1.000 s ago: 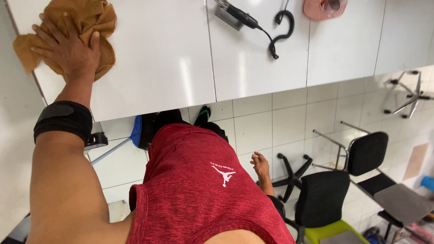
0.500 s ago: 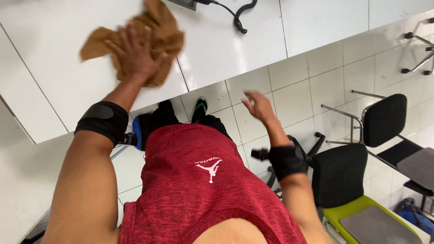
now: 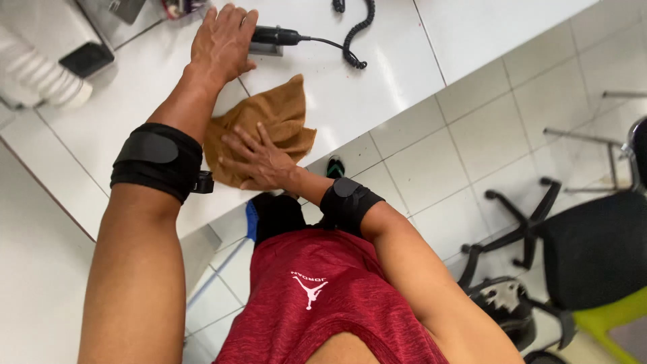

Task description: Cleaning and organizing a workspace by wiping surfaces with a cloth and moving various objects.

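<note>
Brown cloth (image 3: 269,131), near the surface's front edge, pressed flat under spread right-hand fingers (image 3: 253,162); left hand (image 3: 222,40) laid open-fingered on black corded tool (image 3: 273,37): risk judged of cord being snagged, tool dragged off.

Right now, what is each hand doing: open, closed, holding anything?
Left hand: fingers curled over the black tool on the table; full grip cannot be told.
Right hand: open, flat on the brown cloth.
</note>
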